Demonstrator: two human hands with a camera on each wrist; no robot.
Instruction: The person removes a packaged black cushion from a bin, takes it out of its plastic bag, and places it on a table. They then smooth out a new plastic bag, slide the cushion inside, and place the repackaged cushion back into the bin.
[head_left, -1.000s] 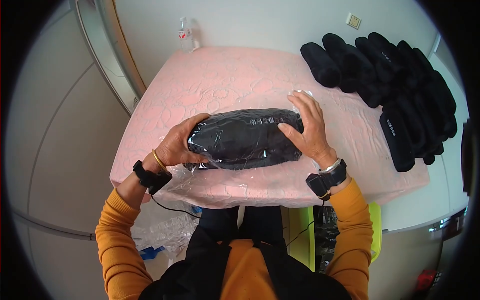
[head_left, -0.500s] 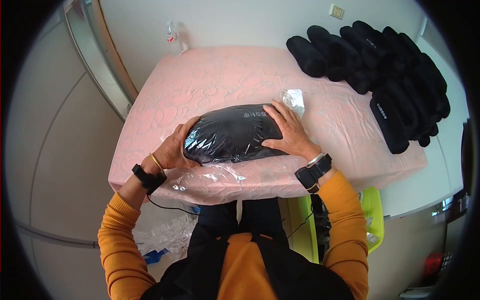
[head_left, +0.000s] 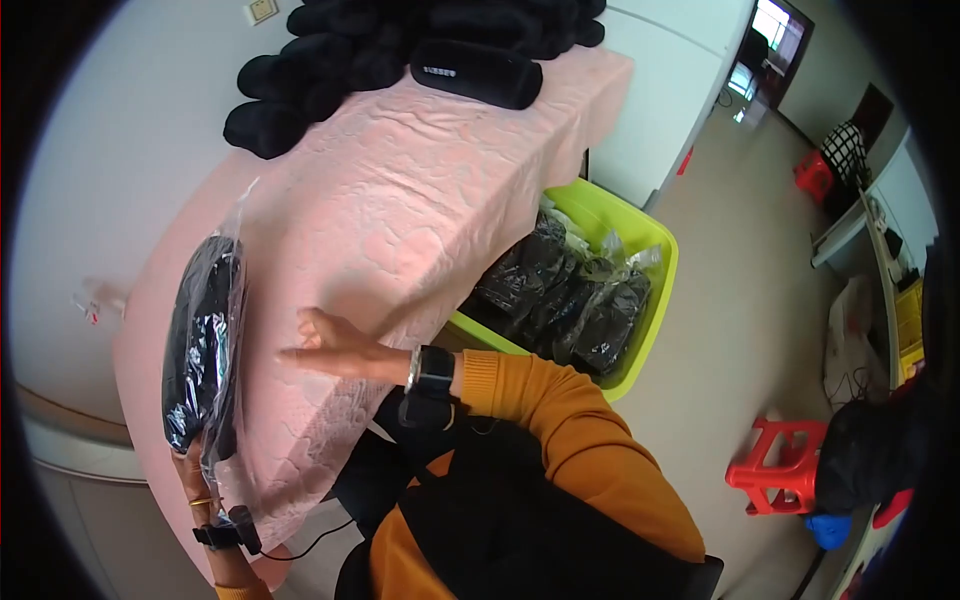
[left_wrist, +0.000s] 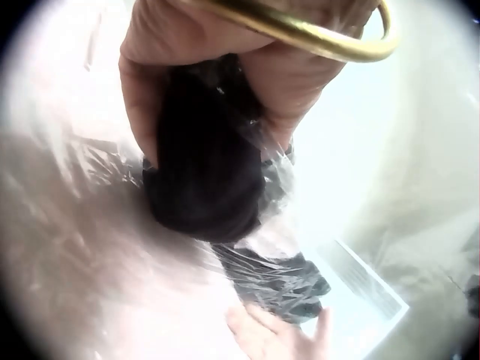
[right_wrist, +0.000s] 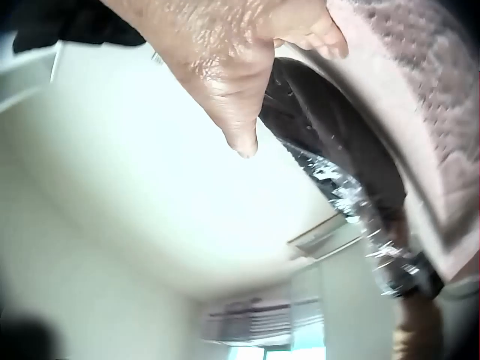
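A black cushion in clear plastic (head_left: 203, 330) lies along the left part of the pink-covered table (head_left: 370, 220). The left hand (head_left: 192, 475) grips its near end; in the left wrist view fingers and thumb of that hand (left_wrist: 225, 52) are curled round the dark end. Apart from the cushion, the right hand (head_left: 335, 348) is over the table with its fingers extended and nothing held. The right wrist view shows the right hand (right_wrist: 240, 52) with thumb spread, the wrapped cushion (right_wrist: 337, 142) beyond it.
Several black cushions (head_left: 475, 72) lie at the table's far end. A green bin (head_left: 655, 330) with plastic-wrapped black items stands beside the table. A red stool (head_left: 775, 465) is on the floor at right; a bottle (head_left: 95, 308) is at far left.
The head view has turned right, bringing the green bin into sight. The right hand has let go of the wrapped cushion and moved away from it; the left hand still grips one end.
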